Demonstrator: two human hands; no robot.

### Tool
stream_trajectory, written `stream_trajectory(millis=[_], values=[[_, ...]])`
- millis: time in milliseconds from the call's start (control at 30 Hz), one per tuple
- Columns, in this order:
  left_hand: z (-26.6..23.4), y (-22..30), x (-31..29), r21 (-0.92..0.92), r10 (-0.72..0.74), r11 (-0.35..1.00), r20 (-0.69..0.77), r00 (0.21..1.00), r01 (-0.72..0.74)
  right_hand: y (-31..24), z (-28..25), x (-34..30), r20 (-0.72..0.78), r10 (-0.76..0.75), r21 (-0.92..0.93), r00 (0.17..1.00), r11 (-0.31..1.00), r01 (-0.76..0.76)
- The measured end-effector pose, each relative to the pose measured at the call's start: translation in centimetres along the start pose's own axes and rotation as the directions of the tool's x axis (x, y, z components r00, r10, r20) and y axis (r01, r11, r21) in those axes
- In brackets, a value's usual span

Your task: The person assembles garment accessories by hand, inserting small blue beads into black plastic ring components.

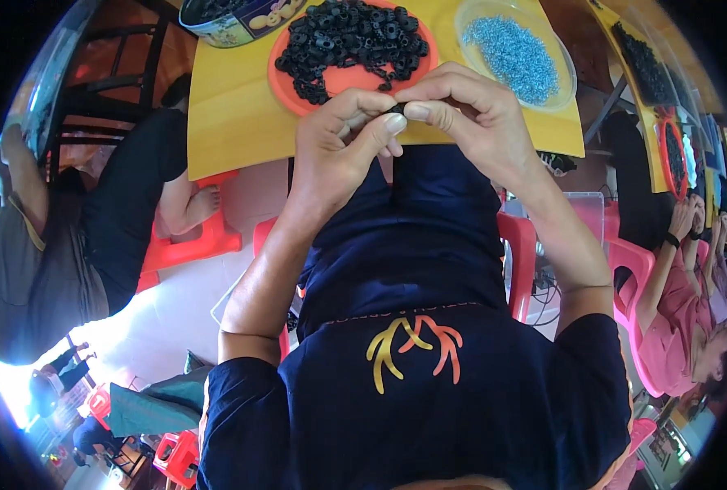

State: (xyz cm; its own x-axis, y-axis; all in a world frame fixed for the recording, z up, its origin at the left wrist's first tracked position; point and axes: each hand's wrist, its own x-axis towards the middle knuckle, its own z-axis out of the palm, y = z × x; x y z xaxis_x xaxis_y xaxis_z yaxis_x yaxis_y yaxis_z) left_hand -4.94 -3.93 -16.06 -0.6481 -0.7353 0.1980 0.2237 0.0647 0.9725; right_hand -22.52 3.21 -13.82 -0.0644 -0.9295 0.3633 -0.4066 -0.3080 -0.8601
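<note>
Between the fingertips of both hands is a small black part (397,108), mostly covered by the fingers, so its exact shape is hidden. My left hand (343,143) pinches it from the left with thumb and fingers. From the right, my right hand (476,118) pinches the same piece, thumbs almost meeting. Just beyond the hands lies a round orange-red tray (331,82) heaped with small black plastic parts (351,41). To its right, a clear shallow tub (566,90) holds many tiny shiny bluish-silver metal pieces (510,59).
The yellow table (233,114) ends just below my hands. A patterned tin (233,28) with black parts stands at the far left. People sit on both sides, one person (126,212) at left near a red stool (196,237); another table (649,98) is at right.
</note>
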Motion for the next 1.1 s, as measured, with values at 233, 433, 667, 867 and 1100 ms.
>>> stream_trajectory(millis=[233,433,667,867,1100], values=[[-0.3,1.5,-0.2,-0.034,-0.041,0.999,-0.024,0.999,0.04,-0.7,0.5,-0.5,-0.059,0.137,0.268,0.989,0.956,-0.117],[-0.1,2.0,-0.4,0.116,0.022,0.993,-0.006,1.0,-0.021,-1.5,-0.7,-0.4,-0.014,0.037,-0.183,0.999,0.982,-0.039],[0.0,3.5,0.1,0.413,0.226,0.879,0.077,0.971,-0.237,-1.4,-1.2,0.8,0.191,-0.298,-0.474,0.935,0.806,0.353],[-0.9,4.4,0.8,0.63,0.277,0.677,0.259,0.925,-0.379,-2.8,-1.0,1.5,0.224,-0.243,-0.386,0.944,0.867,0.316],[-1.6,2.5,1.6,0.593,0.247,0.676,0.377,0.893,-0.438,-2.2,-1.2,0.8,0.334,0.129,-0.396,0.934,0.918,0.014]])
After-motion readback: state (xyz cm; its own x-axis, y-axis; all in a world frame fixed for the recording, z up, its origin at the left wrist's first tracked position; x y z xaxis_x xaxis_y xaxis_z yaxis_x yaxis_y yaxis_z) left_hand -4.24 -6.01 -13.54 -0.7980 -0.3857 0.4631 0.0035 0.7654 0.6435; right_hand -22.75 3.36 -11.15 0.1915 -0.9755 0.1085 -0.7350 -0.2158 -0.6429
